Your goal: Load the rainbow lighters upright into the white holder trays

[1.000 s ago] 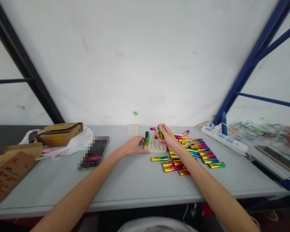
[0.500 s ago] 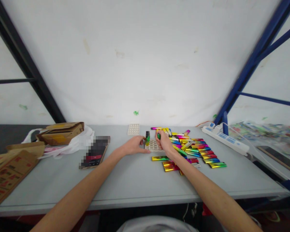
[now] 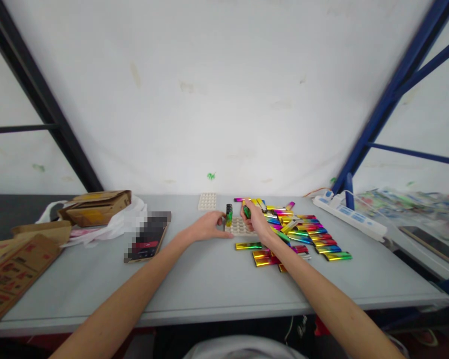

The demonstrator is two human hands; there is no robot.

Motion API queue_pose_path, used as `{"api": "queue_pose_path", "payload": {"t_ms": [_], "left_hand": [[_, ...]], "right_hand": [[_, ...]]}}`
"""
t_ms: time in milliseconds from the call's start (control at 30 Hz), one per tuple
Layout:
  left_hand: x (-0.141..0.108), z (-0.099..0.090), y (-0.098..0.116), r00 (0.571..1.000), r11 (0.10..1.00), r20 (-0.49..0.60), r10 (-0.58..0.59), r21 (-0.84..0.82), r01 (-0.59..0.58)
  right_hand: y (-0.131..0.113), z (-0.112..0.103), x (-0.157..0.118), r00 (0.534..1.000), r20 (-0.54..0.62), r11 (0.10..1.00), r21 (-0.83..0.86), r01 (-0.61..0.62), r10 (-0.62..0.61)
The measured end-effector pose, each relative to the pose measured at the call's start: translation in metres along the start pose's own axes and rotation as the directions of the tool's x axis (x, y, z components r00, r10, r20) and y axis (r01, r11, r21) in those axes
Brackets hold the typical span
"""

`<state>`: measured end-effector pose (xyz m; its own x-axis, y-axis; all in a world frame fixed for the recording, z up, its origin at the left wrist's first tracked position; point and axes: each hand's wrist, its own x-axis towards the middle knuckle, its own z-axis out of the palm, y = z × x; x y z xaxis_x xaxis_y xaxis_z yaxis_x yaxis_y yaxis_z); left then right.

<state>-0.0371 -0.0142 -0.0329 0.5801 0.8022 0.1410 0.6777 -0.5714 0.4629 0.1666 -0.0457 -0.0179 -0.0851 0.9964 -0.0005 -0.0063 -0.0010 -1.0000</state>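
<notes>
An off-white tray with rows of round holes (image 3: 240, 228) lies on the grey table between my hands. One green-and-yellow lighter with a black top (image 3: 229, 215) stands upright at its left side. My left hand (image 3: 211, 225) is beside that lighter, thumb and fingers apart at the tray's left edge. My right hand (image 3: 255, 219) is closed around a green lighter (image 3: 246, 211) above the tray's right part. Shiny multicoloured lighters (image 3: 324, 242) lie in a loose pile right of the tray, partly under my right forearm.
A second holed tray (image 3: 207, 201) lies near the wall. Left are a phone (image 3: 149, 237), an open cardboard box (image 3: 97, 208) on a white bag, and a cardboard piece (image 3: 20, 269). Right are a power strip (image 3: 349, 218), another phone (image 3: 434, 244), and part of another person's hand.
My right hand has tilted slightly, and more of the green lighter in it shows. My left hand has hardly moved.
</notes>
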Motion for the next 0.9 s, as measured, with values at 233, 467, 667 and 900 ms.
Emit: {"api": "queue_pose_path", "payload": {"t_ms": [233, 467, 667, 900], "left_hand": [[0.0, -0.001, 0.0, 1.0, 1.0, 0.005, 0.006, -0.009, -0.006], [0.0, 0.0, -0.001, 1.0, 1.0, 0.004, 0.002, -0.007, -0.002], [-0.001, -0.001, 0.001, 1.0, 1.0, 0.003, 0.008, -0.001, -0.008], [0.0, 0.0, 0.0, 1.0, 1.0, 0.0, 0.005, -0.014, -0.005]], "right_hand": [[0.003, -0.003, -0.001, 0.998, 0.008, 0.997, -0.052, 0.063, -0.063], [0.008, -0.005, 0.004, 0.987, 0.097, 0.992, 0.038, 0.123, -0.127], [0.002, -0.01, -0.002, 0.893, 0.176, 0.822, -0.349, 0.451, -0.415], [0.001, -0.012, -0.006, 0.789, 0.347, 0.499, -0.628, 0.597, -0.507]]}}
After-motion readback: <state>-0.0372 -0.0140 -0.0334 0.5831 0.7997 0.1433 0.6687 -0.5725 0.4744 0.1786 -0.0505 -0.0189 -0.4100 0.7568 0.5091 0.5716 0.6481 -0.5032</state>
